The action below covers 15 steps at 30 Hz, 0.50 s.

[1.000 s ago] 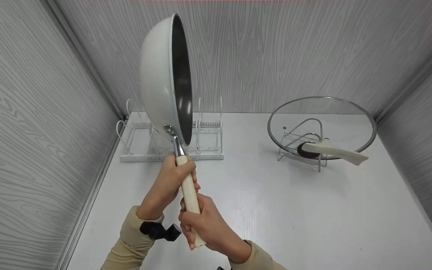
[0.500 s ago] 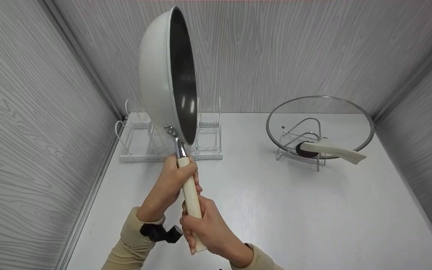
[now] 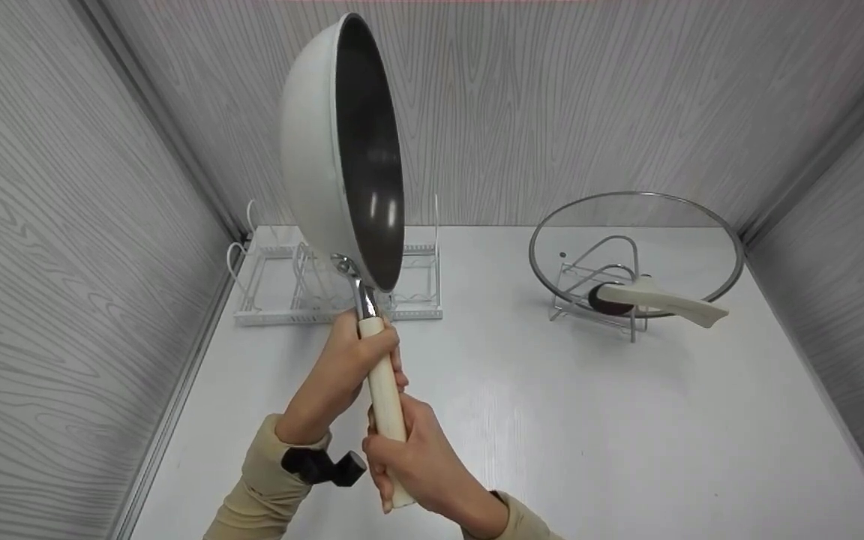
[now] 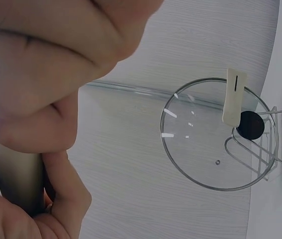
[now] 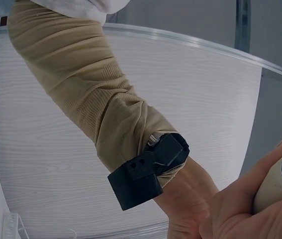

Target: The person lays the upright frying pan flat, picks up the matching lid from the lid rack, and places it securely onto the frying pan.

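Note:
A deep white frying pan [image 3: 312, 150] with a dark inside is held up on its edge in the head view, its bowl toward the back wall and its hollow facing right. My left hand [image 3: 342, 367] grips the cream handle [image 3: 385, 397] near the metal neck. Lower down, my right hand [image 3: 421, 454] wraps round the same handle close to its end. In the left wrist view, curled fingers [image 4: 36, 89] surround the handle. The handle's hollow end [image 5: 275, 186] shows beside the fingers in the right wrist view.
Behind the pan, a white wire rack [image 3: 267, 315] stands on the white table [image 3: 552, 450], partly hidden. To the right, a glass lid [image 3: 672, 247] with a cream handle leans in a small wire stand [image 3: 633, 330]. Grey wood-grain walls [image 3: 49, 300] enclose the sides and back.
The pan has turned slightly, so more of its dark inside shows. Both hands have shifted a little right and down in the head view, still gripping the handle.

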Tool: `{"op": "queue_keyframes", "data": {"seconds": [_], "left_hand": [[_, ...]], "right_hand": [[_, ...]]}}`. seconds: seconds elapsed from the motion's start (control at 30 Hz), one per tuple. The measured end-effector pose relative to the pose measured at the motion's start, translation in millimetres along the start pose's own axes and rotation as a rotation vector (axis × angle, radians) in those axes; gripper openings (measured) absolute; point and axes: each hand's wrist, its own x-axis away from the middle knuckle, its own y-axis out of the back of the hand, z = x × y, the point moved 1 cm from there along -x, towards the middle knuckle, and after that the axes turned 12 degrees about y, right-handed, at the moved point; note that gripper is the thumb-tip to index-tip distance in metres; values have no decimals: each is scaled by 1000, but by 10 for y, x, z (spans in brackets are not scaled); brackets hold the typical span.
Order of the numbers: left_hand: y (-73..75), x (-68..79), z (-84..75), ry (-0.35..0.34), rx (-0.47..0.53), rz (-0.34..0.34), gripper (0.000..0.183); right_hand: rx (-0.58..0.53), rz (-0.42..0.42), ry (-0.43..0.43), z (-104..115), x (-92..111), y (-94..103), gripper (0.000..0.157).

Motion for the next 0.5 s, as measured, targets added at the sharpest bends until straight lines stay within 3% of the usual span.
{"op": "queue_keyframes", "data": {"seconds": [0.5], "left_hand": [[-6,-42,4,-14,7,80,10]], "right_hand": [[61,-49,-4,4,26,33,15]]}}
